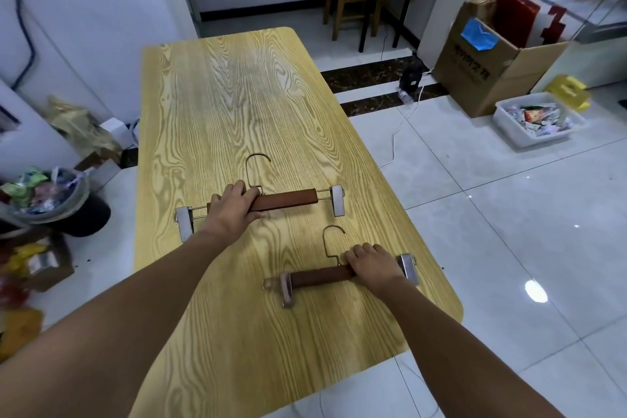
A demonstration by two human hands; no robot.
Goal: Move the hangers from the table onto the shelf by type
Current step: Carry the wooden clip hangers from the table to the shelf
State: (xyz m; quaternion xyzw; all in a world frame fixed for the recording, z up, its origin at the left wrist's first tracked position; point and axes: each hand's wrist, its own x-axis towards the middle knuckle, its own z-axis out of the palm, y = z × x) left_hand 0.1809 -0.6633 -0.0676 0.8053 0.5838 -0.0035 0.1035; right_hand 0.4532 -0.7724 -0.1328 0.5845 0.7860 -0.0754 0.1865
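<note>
Two brown wooden clip hangers with metal hooks and metal clips lie on the yellow wood-grain table (237, 95). The farther hanger (288, 200) lies across the table's middle; my left hand (234, 207) grips its bar left of centre, fingers curled over the top. The nearer hanger (322, 276) lies close to the right edge; my right hand (373, 265) grips the right part of its bar, beside the right clip. Both hangers rest flat on the table. No shelf is in view.
A bin (51, 200) full of rubbish and loose packaging stand on the floor at the left. At the right are a cardboard box (492, 68), a white tub (539, 125) and a cable (400, 125) on the tiled floor. Wooden chairs (349, 0) stand beyond the table.
</note>
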